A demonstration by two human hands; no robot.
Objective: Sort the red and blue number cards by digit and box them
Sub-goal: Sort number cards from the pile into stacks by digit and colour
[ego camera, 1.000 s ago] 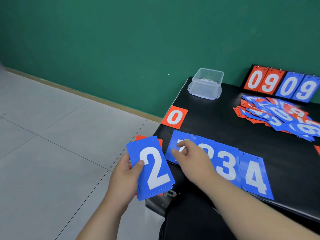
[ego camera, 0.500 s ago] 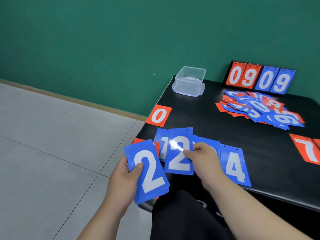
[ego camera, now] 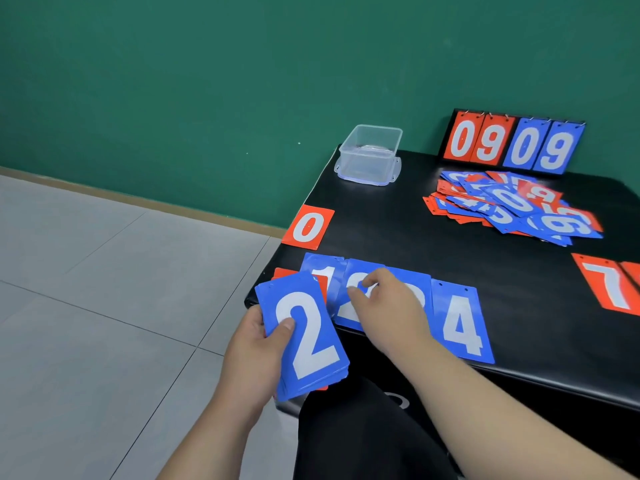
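Blue card stack (ego camera: 304, 337) topped by a 2 is gripped in the left hand (ego camera: 252, 355) beside the black table (ego camera: 433, 237), while the right hand (ego camera: 391, 306) covers a tabled blue 2 card (ego camera: 348, 311) with bent fingers, grip unclear.

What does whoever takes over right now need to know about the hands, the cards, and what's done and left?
Left hand grips a stack of blue cards, a 2 on top.
Right hand rests on the blue 2 in the near row, beside blue 1; blue 4 lies further right. Whether it pinches the card is unclear.
Done: row started; red 0 and red 7 laid out.
Left: mixed pile unsorted; clear box holds no cards.
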